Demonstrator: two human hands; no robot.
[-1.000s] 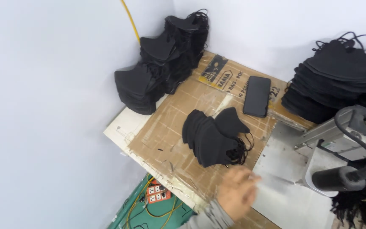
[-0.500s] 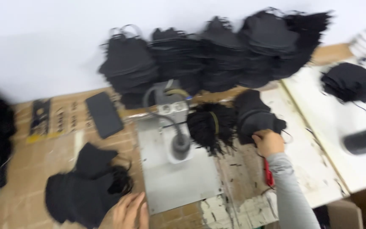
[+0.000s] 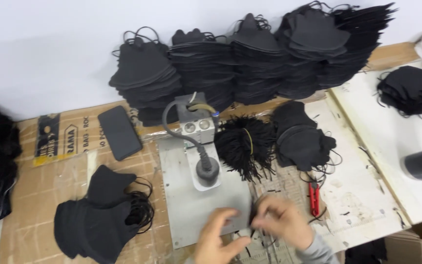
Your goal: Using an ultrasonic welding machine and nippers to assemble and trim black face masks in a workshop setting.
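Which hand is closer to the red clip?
Right. The right hand sits just left of the red clip. The left hand is farther left, over the metal plate.

Masks stacked along the wall (image 3: 250, 54): all black, plain, w/ black ear loops. Same black for the mask pile front-left (image 3: 98, 220), the pile right of the machine (image 3: 301, 137) and the bundle of elastic cords (image 3: 242, 142), which has one yellowish band round it. Machine plate (image 3: 191, 195) is dull grey metal, cable dark grey. Phone (image 3: 119, 132) black. Cardboard (image 3: 45, 176) under it brown w/ a yellow-and-black printed patch. Snips (image 3: 313, 198) red. Table at right (image 3: 367, 161) off-white, scuffed. Wall white. My right sleeve (image 3: 318, 252) is grey.
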